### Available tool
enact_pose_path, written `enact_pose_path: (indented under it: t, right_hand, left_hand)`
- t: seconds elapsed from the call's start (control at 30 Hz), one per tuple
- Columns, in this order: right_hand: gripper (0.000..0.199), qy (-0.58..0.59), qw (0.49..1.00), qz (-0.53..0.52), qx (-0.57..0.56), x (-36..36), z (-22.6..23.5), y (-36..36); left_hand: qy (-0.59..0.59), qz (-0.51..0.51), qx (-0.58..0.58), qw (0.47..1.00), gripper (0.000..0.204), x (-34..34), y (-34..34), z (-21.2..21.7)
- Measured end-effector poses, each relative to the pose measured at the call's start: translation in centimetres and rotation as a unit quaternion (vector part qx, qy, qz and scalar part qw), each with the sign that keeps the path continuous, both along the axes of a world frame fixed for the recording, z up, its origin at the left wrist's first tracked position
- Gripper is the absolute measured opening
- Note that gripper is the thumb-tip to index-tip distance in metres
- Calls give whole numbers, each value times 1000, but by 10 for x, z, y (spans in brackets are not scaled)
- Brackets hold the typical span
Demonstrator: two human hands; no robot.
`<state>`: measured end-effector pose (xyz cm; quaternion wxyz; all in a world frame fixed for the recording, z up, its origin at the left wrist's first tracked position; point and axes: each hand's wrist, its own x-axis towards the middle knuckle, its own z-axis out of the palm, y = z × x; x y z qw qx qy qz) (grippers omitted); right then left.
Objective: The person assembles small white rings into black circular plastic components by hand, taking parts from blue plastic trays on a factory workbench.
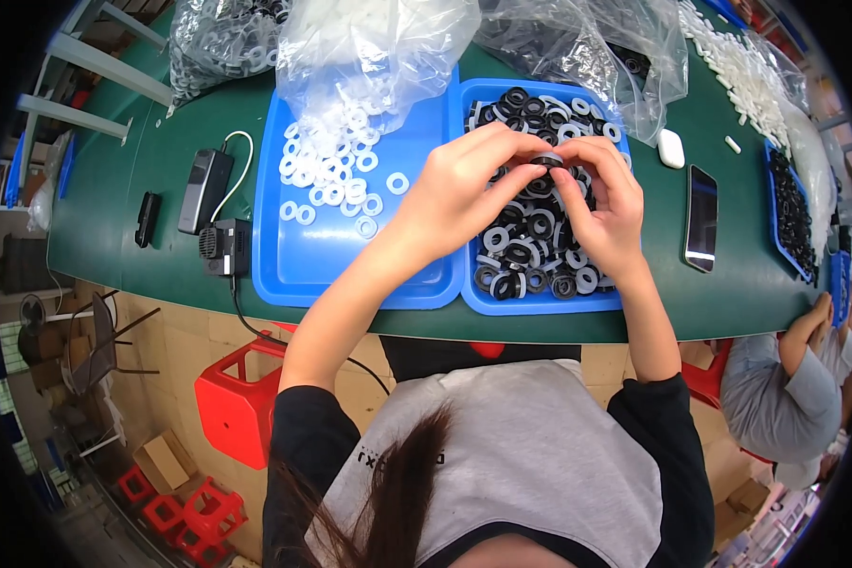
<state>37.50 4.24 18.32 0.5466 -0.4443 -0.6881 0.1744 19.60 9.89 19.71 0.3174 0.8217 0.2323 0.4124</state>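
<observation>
Both my hands meet above the right blue tray (525, 305), fingertips pinched together on a small black ring with a pale washer on it (546, 159). My left hand (469, 185) grips its left side between thumb and fingers. From the other side, my right hand (604, 199) closes thumb and forefinger on the same ring. Beneath them lies a heap of black rings and grey-white washers (540, 225), partly hidden by my hands. Left of it, a second blue tray (303, 275) carries loose white washers (336, 180), spilling from a clear plastic bag (374, 47).
A phone (701, 218) and a white case (670, 149) lie right of the trays. To the left are a power bank (204, 189), a small black device (225, 248) and a cable. White pieces (729, 71) pile at the far right. Another person (786, 379) sits at the right.
</observation>
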Motion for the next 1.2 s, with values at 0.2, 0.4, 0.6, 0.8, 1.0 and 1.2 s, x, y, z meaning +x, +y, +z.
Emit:
enact_pose_path:
  t: [0.2,0.4,0.6,0.8,1.0,1.2]
  right_hand:
    - [21,-28,996,-56,61,-5,-5,-2]
    - [22,49,997,-21,59,-5,-10,-3]
    - [21,40,998,-19,40,-7,-8,-3]
    - [18,-205,961,-188,5,23,-2,10]
    - [17,-199,924,-325,0,82,-1,43]
    - [28,-420,868,-261,-52,186,-43,126]
  left_hand:
    - [-89,-24,-134,987,23,7,-5,1]
    - [-82,-21,-81,993,20,3,-5,0]
    - [-15,12,18,1000,21,0,0,1]
    - [191,144,12,971,27,-27,23,-12]
    - [434,305,21,847,24,-53,27,-39]
    - [486,287,-26,825,30,-50,29,-37]
